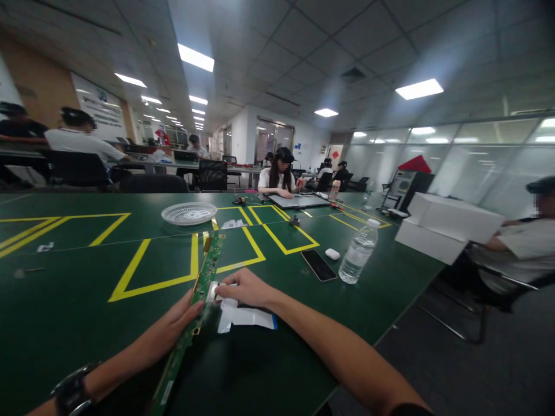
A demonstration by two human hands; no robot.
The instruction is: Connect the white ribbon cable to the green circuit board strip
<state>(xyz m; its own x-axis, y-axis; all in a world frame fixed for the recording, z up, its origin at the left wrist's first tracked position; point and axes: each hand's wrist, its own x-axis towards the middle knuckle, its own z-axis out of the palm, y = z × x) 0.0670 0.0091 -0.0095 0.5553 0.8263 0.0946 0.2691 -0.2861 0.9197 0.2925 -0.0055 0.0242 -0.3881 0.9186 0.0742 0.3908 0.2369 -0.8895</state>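
A long, narrow green circuit board (212, 260) is tilted up over the table, with my left hand (184, 318) closed around its edge near the middle. My right hand (248, 287) pinches the end of a white flat ribbon cable (254, 318) against the board's side. The cable hangs from the board below my right fingers, and its free end has a blue tip. Whether the cable's end sits in a connector is hidden by my fingertips.
The green table (303, 312) bears yellow tape outlines. A phone (318, 264), a white earbud case (332, 253) and a water bottle (359, 254) stand to the right. Farther off are a white round basket (189, 222), a white box (437, 237) and a person (273, 179) working opposite.
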